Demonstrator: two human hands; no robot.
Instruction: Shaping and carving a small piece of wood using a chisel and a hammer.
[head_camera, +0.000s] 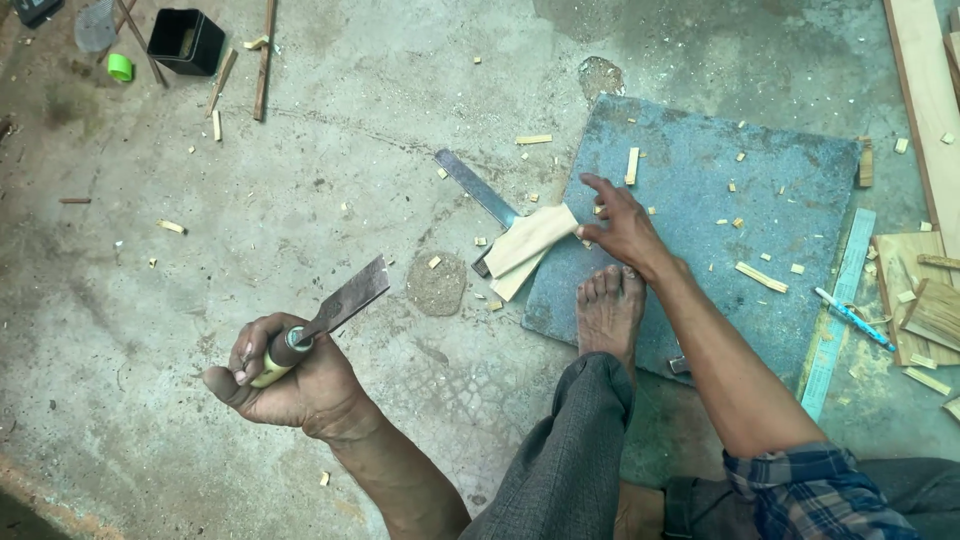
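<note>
— Two hands busy, each with its own thing. See the left hand (285, 385)? It's clenched round the pale handle of a chisel (325, 320), the flat blade slanting up and away from the knuckles, held clear of the concrete floor (200, 250).

— And the other one?

— The right hand (622, 225) is stretched forward, thumb and fingers spread, fingertips pinching the near end of a wooden block (528, 245). That block lies just off the fingertips, on the edge of a blue slab (720, 220).

— What's poking out from under the block?

— A metal try square (480, 190), its blade running away from the hand across the floor. The block lies over it.

— Whose foot is that?

— The same person's. A bare foot (610, 310) is planted right under the right wrist, on the near edge of the slab, grey trouser leg behind it.

— Anything further out?

— Wood chips (762, 277) are scattered over the slab beyond the right hand. Off past the forearm lie a blue pen (850, 318) and some wooden boards (925, 300). Well beyond the left hand, at the far corner, stand a black box (187, 40) and a green roll (120, 67).
</note>
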